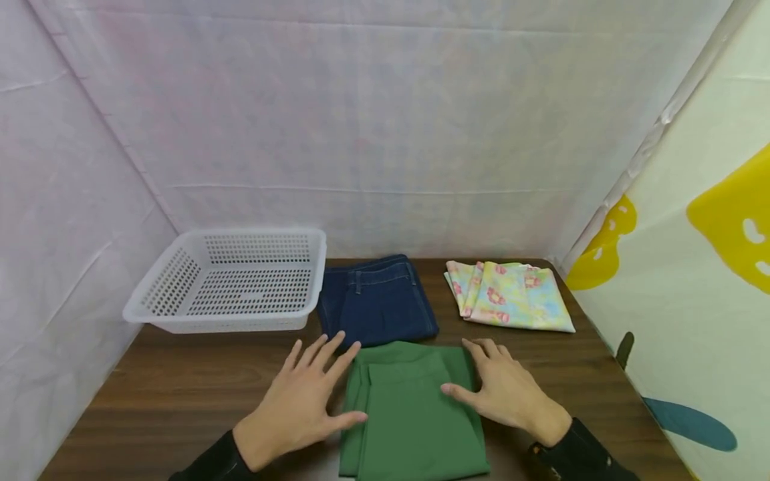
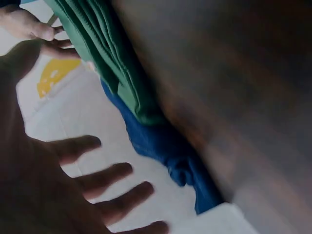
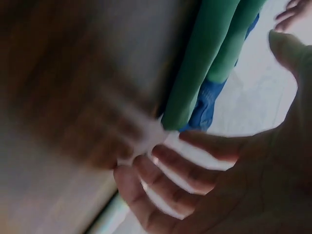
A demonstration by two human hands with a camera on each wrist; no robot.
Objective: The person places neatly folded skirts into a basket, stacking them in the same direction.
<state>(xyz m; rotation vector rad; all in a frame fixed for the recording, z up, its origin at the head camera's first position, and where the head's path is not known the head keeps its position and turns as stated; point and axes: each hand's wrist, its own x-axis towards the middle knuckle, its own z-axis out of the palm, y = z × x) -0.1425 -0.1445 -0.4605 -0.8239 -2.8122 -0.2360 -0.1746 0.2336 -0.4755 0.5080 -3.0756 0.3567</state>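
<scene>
The fingers of the left hand (image 1: pixel 297 404) and right hand (image 1: pixel 508 387) are spread apart. A folded green cloth (image 1: pixel 421 421) is positioned on the bench (image 1: pixel 180 381) between the 2 hands, its side edges overlapped by both thumbs; contact cannot be determined. Folded jeans (image 1: pixel 385 300) are located just beyond, flanked by a white basket (image 1: pixel 234 325), its perforated base exposed, at left and floral fabric (image 1: pixel 511 294) at right.

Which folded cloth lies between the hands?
The plain green folded cloth, between the left hand and right hand; the dark-blue denim garment and pink-printed pastel cloth lie farther back.
</scene>
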